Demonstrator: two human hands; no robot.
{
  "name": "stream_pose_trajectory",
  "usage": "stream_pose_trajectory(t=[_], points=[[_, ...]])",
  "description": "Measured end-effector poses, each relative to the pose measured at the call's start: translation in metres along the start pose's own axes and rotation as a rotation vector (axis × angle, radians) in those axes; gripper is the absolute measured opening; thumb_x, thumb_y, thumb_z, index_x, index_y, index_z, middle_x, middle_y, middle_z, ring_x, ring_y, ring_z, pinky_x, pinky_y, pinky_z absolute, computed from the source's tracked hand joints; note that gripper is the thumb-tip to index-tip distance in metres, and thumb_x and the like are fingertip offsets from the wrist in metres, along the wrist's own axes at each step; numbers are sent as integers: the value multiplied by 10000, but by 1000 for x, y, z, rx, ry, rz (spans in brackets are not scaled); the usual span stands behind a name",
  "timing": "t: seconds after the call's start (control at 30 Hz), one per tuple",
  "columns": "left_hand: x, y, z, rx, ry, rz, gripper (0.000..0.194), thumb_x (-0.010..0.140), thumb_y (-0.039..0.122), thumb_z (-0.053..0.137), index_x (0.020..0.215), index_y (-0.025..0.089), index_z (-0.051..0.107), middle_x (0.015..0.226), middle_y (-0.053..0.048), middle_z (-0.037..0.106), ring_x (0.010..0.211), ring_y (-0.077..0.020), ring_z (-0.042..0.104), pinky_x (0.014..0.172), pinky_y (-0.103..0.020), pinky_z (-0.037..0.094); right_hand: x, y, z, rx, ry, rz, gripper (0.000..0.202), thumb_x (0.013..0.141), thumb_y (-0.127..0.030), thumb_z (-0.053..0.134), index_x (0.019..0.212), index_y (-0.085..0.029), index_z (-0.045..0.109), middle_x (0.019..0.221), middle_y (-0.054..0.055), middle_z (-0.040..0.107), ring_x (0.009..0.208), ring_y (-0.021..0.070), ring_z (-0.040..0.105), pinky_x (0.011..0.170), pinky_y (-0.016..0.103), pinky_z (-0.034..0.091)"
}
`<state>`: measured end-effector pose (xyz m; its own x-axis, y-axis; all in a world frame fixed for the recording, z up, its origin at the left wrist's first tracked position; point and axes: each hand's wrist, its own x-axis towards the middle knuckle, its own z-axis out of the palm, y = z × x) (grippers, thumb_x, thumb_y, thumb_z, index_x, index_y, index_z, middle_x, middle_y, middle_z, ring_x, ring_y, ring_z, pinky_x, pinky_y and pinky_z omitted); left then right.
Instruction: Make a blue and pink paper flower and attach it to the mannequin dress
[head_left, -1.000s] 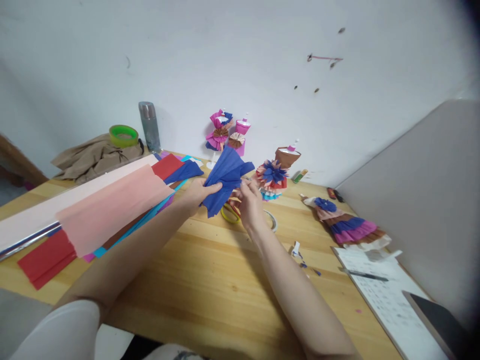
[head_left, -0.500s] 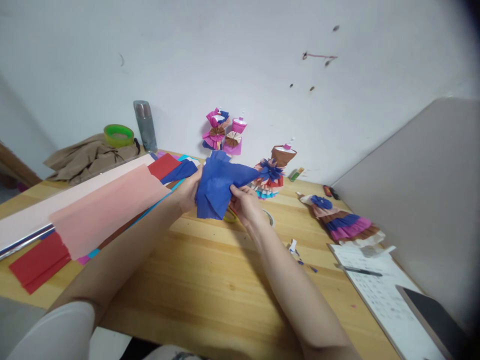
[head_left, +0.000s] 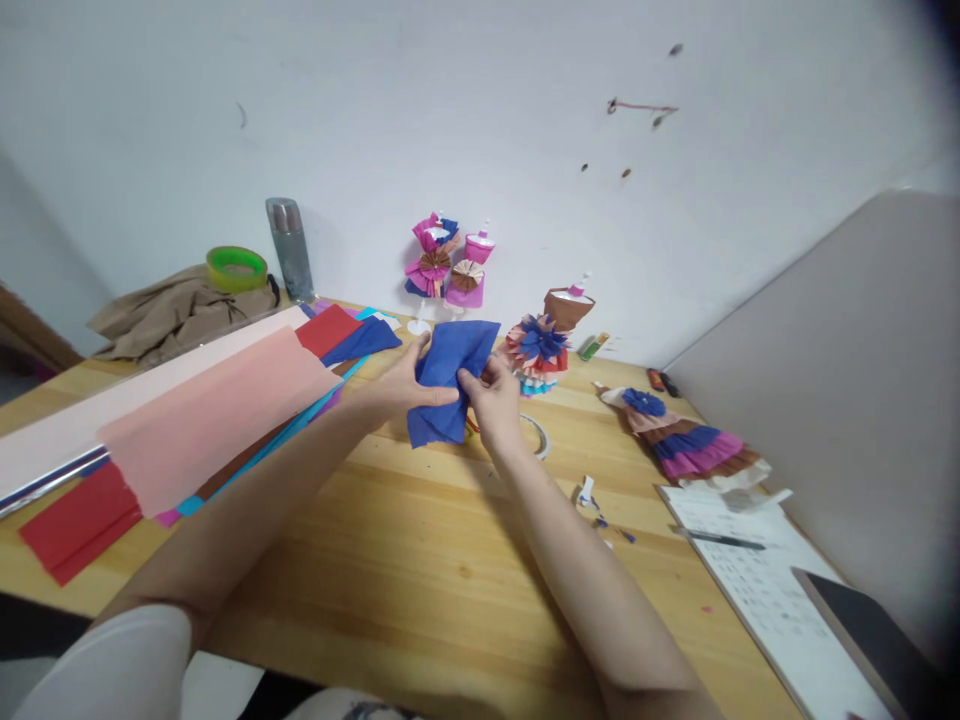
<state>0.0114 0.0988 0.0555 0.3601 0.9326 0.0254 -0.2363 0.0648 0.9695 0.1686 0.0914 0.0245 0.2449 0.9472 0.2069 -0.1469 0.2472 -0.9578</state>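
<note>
A sheet of blue crepe paper [head_left: 450,350] is held up above the middle of the table, creased and hanging slightly uneven. My right hand [head_left: 495,400] pinches its right side, thumb in front. At the paper's left edge is my left hand [head_left: 401,388], thumb stretched across the front and forefinger raised apart from it. The left hand's other fingers are mostly hidden. Behind my right hand, yellow and red handle parts [head_left: 471,428] show, largely covered. A roll of tape [head_left: 537,438] lies just right of that hand.
Coloured crepe paper sheets [head_left: 225,410] lie left. Small dress forms in paper dresses [head_left: 568,312] stand toward the wall. A layered paper dress [head_left: 701,450] lies right, near a printed sheet [head_left: 750,590] with a pen. Paper scraps [head_left: 600,520], a flask [head_left: 289,250] and green tape [head_left: 236,268] are around.
The blue paper has gone from a folded, pointed shape to a flatter rectangle. My left hand has loosened from its left edge, its thumb coming round to the front. My right hand still pinches it.
</note>
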Motion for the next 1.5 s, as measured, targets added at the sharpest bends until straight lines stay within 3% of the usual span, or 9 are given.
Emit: stream_pose_trajectory(t=[0.17, 0.3, 0.4, 0.5, 0.73, 0.87, 1.07, 1.37, 1.5], points=[[1, -6, 0, -41, 4, 6, 527, 550, 278, 836, 1017, 102, 666, 1156, -163, 691, 1142, -341, 606, 972, -467, 470, -4, -4, 2, 161, -114, 203, 359, 569, -399, 790, 808, -213, 596, 681, -21, 684, 606, 164, 624, 595, 286, 511], [-1, -6, 3, 66, 121, 70, 419, 564, 283, 827, 928, 126, 689, 1062, -123, 730, 1022, -312, 665, 915, -425, 510, -5, -6, 3, 156, -92, 171, 452, 662, -536, 719, 983, -247, 587, 866, -10, 710, 731, 175, 665, 643, 291, 531], [-2, -5, 5, 143, 111, 49, 306, 613, 302, 800, 865, 155, 703, 901, -73, 756, 909, -281, 696, 828, -377, 541, -4, -3, 4, 98, -15, 65, 493, 590, -395, 798, 1002, -214, 597, 951, 12, 713, 851, 183, 661, 801, 314, 531], [-1, -2, 2, 104, 148, -49, 259, 640, 357, 781, 774, 154, 690, 741, -48, 738, 764, -252, 705, 722, -357, 554, 0, 1, 3, 99, 89, 49, 421, 531, -268, 802, 898, -188, 613, 886, 17, 723, 807, 183, 656, 834, 344, 530], [5, 2, -9, 8, 163, -115, 377, 565, 402, 833, 734, 111, 663, 670, -66, 717, 680, -220, 686, 739, -376, 548, 8, 9, -5, 88, 118, 73, 297, 597, -349, 739, 826, -185, 642, 837, 41, 737, 770, 204, 676, 778, 365, 558], [9, -7, -14, 141, 148, -114, 308, 608, 359, 804, 756, 117, 684, 714, -62, 730, 676, -205, 687, 732, -348, 545, 12, 13, -12, -225, 70, -16, 321, 690, -452, 631, 839, -169, 659, 849, 68, 740, 757, 221, 674, 713, 362, 550], [15, -16, -26, 246, 176, -129, 185, 698, 304, 714, 761, 135, 673, 723, -43, 716, 668, -189, 675, 673, -311, 543, 15, 17, -17, -449, -6, -45, 185, 594, -355, 677, 646, -181, 639, 683, 50, 705, 680, 233, 627, 669, 354, 496], [21, -8, -51, 570, 94, -139, 118, 686, 257, 680, 696, 139, 683, 651, -13, 665, 613, -164, 623, 581, -251, 485, 16, 28, -17, -557, -137, 30, 163, 633, -344, 630, 644, -182, 620, 694, 46, 694, 636, 208, 605, 604, 328, 481], [20, -3, -58, 741, 95, -96, 147, 667, 286, 684, 629, 144, 669, 605, 1, 624, 614, -161, 593, 567, -238, 439, 12, 27, -18, -551, -249, 108, 156, 637, -304, 656, 563, -185, 587, 534, 9, 629, 488, 165, 547, 488, 289, 446]])
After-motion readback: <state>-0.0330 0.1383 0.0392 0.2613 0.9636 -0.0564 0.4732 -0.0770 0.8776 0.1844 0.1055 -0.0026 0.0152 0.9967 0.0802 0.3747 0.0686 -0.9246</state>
